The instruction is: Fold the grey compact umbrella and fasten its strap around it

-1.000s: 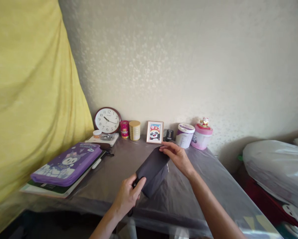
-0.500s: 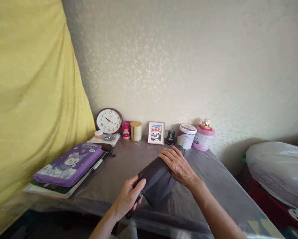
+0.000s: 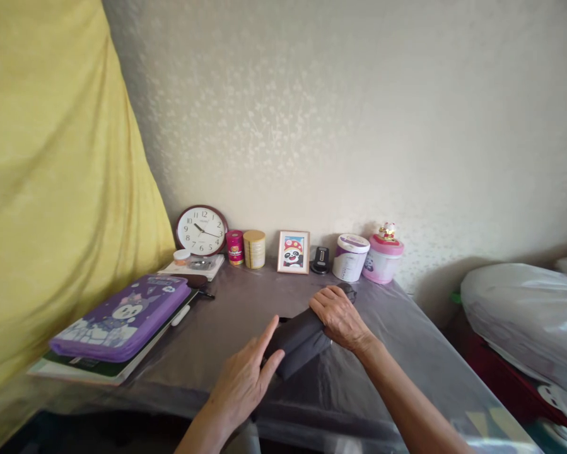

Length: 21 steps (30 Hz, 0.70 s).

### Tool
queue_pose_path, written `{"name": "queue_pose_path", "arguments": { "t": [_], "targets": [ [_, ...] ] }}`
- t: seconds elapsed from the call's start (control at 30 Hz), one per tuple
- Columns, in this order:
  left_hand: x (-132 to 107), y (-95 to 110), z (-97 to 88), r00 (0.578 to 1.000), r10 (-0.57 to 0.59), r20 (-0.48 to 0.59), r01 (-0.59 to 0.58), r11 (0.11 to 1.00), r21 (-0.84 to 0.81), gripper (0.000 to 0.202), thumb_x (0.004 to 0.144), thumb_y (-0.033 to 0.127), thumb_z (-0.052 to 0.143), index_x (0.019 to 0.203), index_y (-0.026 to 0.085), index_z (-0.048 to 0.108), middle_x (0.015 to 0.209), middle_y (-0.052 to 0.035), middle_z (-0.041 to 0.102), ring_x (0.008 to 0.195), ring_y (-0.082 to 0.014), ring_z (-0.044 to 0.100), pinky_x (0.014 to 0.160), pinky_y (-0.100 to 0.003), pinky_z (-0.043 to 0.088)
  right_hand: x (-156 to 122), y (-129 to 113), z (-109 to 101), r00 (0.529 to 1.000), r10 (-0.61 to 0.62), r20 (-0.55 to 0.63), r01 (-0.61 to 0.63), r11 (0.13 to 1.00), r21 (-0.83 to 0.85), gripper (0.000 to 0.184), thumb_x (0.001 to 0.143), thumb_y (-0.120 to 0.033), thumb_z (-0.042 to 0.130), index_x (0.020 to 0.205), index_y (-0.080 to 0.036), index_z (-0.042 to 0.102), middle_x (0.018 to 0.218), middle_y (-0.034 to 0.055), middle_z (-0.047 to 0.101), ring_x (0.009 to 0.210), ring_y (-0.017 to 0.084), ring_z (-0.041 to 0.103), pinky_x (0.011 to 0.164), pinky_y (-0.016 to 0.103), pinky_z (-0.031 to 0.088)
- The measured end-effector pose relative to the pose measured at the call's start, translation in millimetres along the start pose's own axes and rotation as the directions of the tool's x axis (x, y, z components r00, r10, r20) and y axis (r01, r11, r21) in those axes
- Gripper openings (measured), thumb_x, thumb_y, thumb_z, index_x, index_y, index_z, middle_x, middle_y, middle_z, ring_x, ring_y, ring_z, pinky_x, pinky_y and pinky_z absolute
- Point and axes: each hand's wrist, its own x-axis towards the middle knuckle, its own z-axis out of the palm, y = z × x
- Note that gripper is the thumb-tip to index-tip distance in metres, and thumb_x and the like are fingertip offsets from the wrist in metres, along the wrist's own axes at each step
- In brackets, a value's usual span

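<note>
A dark grey folding umbrella [image 3: 301, 343], its fabric bunched together, lies tilted above the front part of the table. My right hand [image 3: 339, 318] is wrapped round its upper part, and a dark end of it sticks out beyond the knuckles. At the lower end is my left hand [image 3: 248, 372], with index finger and thumb stretched apart on either side of the fabric. The other left fingers are hidden behind the palm, as is the umbrella's lower tip.
Along the wall stand a clock [image 3: 202, 231], a pink can [image 3: 234, 247], a yellow-lidded tin [image 3: 254, 249], a framed panda picture [image 3: 293, 252], a black device [image 3: 320, 260] and two tubs [image 3: 351, 257]. A purple case [image 3: 122, 318] lies on books at left. Bagged items [image 3: 524, 321] sit right of the table [image 3: 387, 378].
My right hand has closed more tightly round the umbrella, and its fabric looks narrower. My left index finger and thumb have spread apart at the lower end. The view has shifted slightly.
</note>
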Motion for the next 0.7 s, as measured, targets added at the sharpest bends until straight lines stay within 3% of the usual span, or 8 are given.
{"name": "queue_pose_path", "arguments": {
  "t": [0.1, 0.2, 0.33, 0.53, 0.63, 0.7],
  "targets": [
    [-2.0, 3.9, 3.2, 0.997, -0.001, 0.081, -0.015, 0.979, 0.202, 0.064, 0.084, 0.048, 0.044, 0.142, 0.033, 0.02, 0.109, -0.011, 0.064, 0.095, -0.0284, 0.063, 0.08, -0.038, 0.047, 0.4, -2.3, 4.0, 1.0, -0.006, -0.015, 0.006, 1.0, -0.001, 0.018, 0.074, -0.001, 0.048, 0.077, -0.018, 0.051, 0.081, 0.0051, 0.058, 0.083, 0.02, 0.047, 0.085, 0.034, 0.03],
    [-2.3, 4.0, 5.9, 0.993, -0.023, 0.115, -0.009, 0.963, 0.271, 0.072, 0.08, 0.041, 0.053, 0.142, 0.034, 0.018, 0.104, -0.0104, 0.066, 0.09, -0.0281, 0.065, 0.077, -0.035, 0.047, 1.3, -5.2, 4.7, 0.999, -0.028, -0.042, 0.028, 1.0, -0.003, 0.015, 0.08, -0.005, 0.046, 0.077, -0.019, 0.052, 0.08, 0.005, 0.058, 0.081, 0.019, 0.047, 0.088, 0.035, 0.03],
    [-0.5, -1.6, 6.8, 0.993, -0.004, 0.119, -0.013, 0.99, 0.138, 0.067, 0.081, 0.029, 0.051, 0.141, 0.034, 0.022, 0.102, -0.0072, 0.07, 0.086, -0.0245, 0.067, 0.074, -0.03, 0.047, 1.5, -6.7, 1.3, 0.995, -0.049, -0.084, 0.049, 0.999, -0.004, 0.016, 0.084, -0.008, 0.044, 0.077, -0.019, 0.053, 0.079, 0.0043, 0.058, 0.081, 0.019, 0.048, 0.091, 0.035, 0.03],
    [1.9, -0.4, 5.0, 0.997, -0.025, 0.077, 0.037, 0.987, -0.158, 0.064, 0.074, 0.023, 0.056, 0.136, 0.03, 0.038, 0.102, -0.0058, 0.071, 0.083, -0.0222, 0.067, 0.075, -0.028, 0.049, 3.0, -9.0, -2.5, 0.993, -0.046, -0.113, 0.049, 0.999, 0.023, 0.019, 0.082, -0.005, 0.043, 0.085, -0.019, 0.055, 0.086, 0.0052, 0.061, 0.091, 0.019, 0.051, 0.1, 0.039, 0.028],
    [2.0, 6.2, 3.1, 0.998, -0.044, 0.055, 0.058, 0.957, -0.284, 0.06, 0.073, 0.022, 0.056, 0.132, 0.025, 0.045, 0.093, -0.0042, 0.073, 0.079, -0.0202, 0.068, 0.072, -0.026, 0.05, 2.8, -6.4, -5.2, 0.985, -0.018, -0.169, 0.029, 0.998, 0.064, 0.033, 0.078, -0.003, 0.043, 0.105, -0.018, 0.055, 0.11, 0.0097, 0.059, 0.113, 0.022, 0.045, 0.105, 0.043, 0.023],
    [1.6, 9.4, 0.9, 0.996, -0.087, 0.03, 0.092, 0.939, -0.33, 0.058, 0.074, 0.023, 0.055, 0.131, 0.022, 0.046, 0.081, -0.0026, 0.073, 0.073, -0.0191, 0.067, 0.07, -0.025, 0.051, -0.4, 2.5, -6.2, 0.968, 0.068, -0.243, -0.041, 0.993, 0.114, 0.05, 0.074, -0.002, 0.044, 0.121, -0.018, 0.047, 0.13, 0.0123, 0.048, 0.126, 0.024, 0.035, 0.106, 0.046, 0.021]
  ]
}}
